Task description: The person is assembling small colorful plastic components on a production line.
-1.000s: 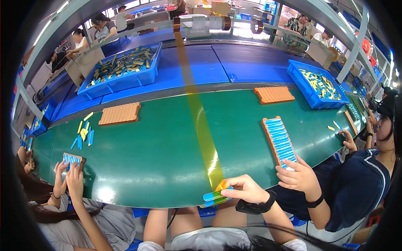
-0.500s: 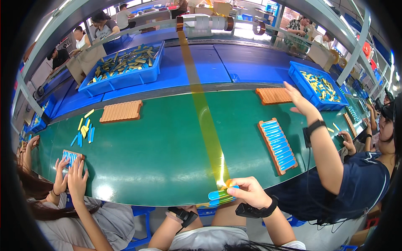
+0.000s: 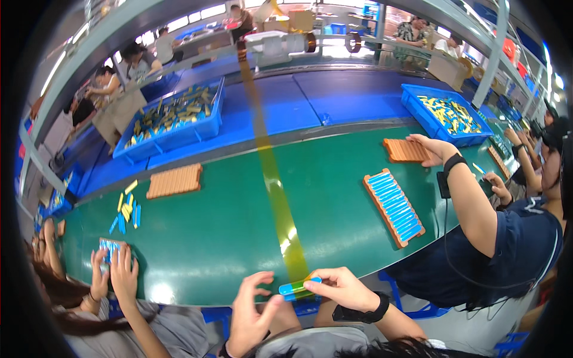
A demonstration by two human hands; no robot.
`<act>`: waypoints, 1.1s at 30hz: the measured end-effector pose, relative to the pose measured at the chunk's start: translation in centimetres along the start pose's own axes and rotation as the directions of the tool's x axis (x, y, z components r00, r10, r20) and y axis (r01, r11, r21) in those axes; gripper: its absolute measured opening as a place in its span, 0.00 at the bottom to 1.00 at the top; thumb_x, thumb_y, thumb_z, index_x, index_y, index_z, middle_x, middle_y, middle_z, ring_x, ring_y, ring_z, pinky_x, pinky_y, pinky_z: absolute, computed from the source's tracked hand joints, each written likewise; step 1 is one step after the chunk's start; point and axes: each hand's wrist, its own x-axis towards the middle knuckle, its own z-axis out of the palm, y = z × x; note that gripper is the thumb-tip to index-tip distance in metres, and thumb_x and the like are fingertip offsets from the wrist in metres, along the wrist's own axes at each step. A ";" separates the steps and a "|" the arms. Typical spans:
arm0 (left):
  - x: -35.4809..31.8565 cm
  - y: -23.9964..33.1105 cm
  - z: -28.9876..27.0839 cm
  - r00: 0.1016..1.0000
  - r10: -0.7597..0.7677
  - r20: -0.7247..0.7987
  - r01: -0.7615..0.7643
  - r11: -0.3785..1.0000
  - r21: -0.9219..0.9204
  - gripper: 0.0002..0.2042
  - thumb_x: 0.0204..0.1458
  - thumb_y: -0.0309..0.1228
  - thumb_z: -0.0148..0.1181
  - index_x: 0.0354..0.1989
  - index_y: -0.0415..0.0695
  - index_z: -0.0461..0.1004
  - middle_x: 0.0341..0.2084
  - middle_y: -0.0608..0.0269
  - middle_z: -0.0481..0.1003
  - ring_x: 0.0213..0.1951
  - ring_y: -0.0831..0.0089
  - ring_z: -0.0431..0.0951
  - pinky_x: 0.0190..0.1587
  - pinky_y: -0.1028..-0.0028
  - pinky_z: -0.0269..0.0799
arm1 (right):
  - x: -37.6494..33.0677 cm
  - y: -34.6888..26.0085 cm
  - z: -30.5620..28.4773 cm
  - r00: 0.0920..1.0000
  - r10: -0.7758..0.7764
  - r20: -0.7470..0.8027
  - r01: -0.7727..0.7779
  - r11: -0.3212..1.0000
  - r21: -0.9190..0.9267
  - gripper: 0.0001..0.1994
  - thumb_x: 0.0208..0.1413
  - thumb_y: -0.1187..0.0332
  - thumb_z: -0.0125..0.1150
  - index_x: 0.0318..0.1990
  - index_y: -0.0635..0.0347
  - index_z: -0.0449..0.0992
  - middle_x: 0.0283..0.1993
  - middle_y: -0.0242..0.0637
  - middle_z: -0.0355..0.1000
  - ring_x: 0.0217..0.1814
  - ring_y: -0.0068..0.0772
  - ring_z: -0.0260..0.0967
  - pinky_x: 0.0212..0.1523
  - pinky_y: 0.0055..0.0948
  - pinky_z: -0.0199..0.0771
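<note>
Near the green table's front edge my right hand [image 3: 345, 290] pinches a pair of short, flat blue strips [image 3: 291, 289] with rounded ends. Yellow translucent tape [image 3: 276, 203] runs down from a roll [image 3: 242, 51] at the back and meets the strips at my fingers. Left of the strips my left hand [image 3: 253, 313] is raised, its thumb and fingers apart and nothing between them. A small gap separates it from the strips' left end.
An orange grooved rack [image 3: 394, 209] filled with blue strips lies right; bare grooved racks [image 3: 175, 181] [image 3: 401, 150] lie further back. Loose strips [image 3: 127, 209] are at left. Blue bins [image 3: 173, 140] [image 3: 441, 138] stand behind. Co-workers' hands [image 3: 122, 274] [image 3: 439, 149] work on both sides.
My left hand has come up from below the table edge toward the strips. My right hand has shifted slightly left and down with them. The right-hand co-worker's hand now touches the far rack.
</note>
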 end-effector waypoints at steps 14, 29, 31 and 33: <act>0.5 -4.9 -2.2 0.911 -0.322 0.258 0.412 0.732 -0.542 0.02 0.50 0.26 0.49 0.30 0.41 0.65 0.27 0.62 0.72 0.24 0.77 0.72 0.21 0.82 0.65 | -8.3 1.4 -10.7 0.506 -0.612 -0.608 -0.314 0.526 -0.790 0.48 0.33 0.66 0.68 0.59 0.65 0.39 0.56 0.46 0.51 0.56 0.43 0.49 0.57 0.35 0.48; 0.0 -5.4 -4.4 0.968 -0.249 0.041 0.198 0.646 -0.737 0.06 0.46 0.26 0.53 0.28 0.37 0.63 0.21 0.63 0.67 0.20 0.76 0.69 0.20 0.75 0.67 | -4.9 3.7 -1.7 0.671 -0.649 -0.358 -0.039 0.452 -0.891 0.52 0.24 0.59 0.70 0.55 0.79 0.43 0.48 0.51 0.57 0.47 0.49 0.53 0.49 0.40 0.54; -1.1 -6.1 -5.5 0.961 -0.275 -0.030 0.163 0.650 -0.743 0.08 0.44 0.27 0.52 0.29 0.37 0.62 0.20 0.60 0.67 0.20 0.72 0.71 0.21 0.72 0.69 | -4.0 3.3 2.0 0.700 -0.641 -0.314 -0.031 0.413 -0.910 0.52 0.26 0.60 0.71 0.56 0.76 0.42 0.49 0.49 0.58 0.48 0.45 0.55 0.47 0.38 0.57; -2.0 -5.6 -6.5 0.962 -0.270 -0.043 0.137 0.612 -0.779 0.08 0.45 0.27 0.52 0.31 0.36 0.62 0.21 0.59 0.67 0.21 0.71 0.71 0.22 0.72 0.69 | -1.9 2.9 5.1 0.695 -0.670 -0.262 0.074 0.429 -0.900 0.49 0.26 0.60 0.70 0.55 0.76 0.46 0.49 0.50 0.58 0.47 0.47 0.56 0.47 0.39 0.57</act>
